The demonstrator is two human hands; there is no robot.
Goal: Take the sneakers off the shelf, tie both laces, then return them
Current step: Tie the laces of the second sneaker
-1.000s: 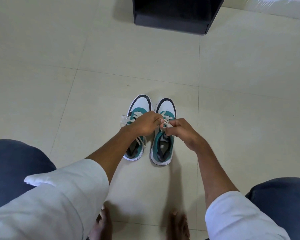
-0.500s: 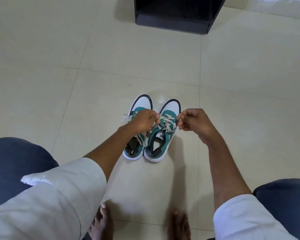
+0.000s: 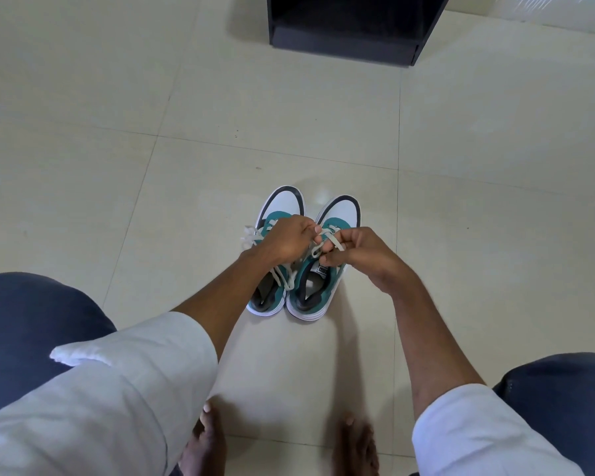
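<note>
Two teal-and-white sneakers stand side by side on the tiled floor, toes pointing away from me. The left sneaker (image 3: 287, 204) shows a tied bow at its left side. Above the right sneaker (image 3: 341, 209) both hands meet. My left hand (image 3: 285, 240) pinches one strand of the cream lace (image 3: 334, 240). My right hand (image 3: 358, 250) pinches a loop of the same lace. The right sneaker leans slightly to the right, its tongue label showing.
A black shelf unit (image 3: 344, 39) stands on the floor farther away, at the top of the view. My knees in dark trousers frame both sides, and my bare feet (image 3: 207, 441) rest on the tiles near the bottom edge.
My right hand swung out to the right pulling the lace, then came back in toward my left hand. The right sneaker tilted and shifted against the left one.
</note>
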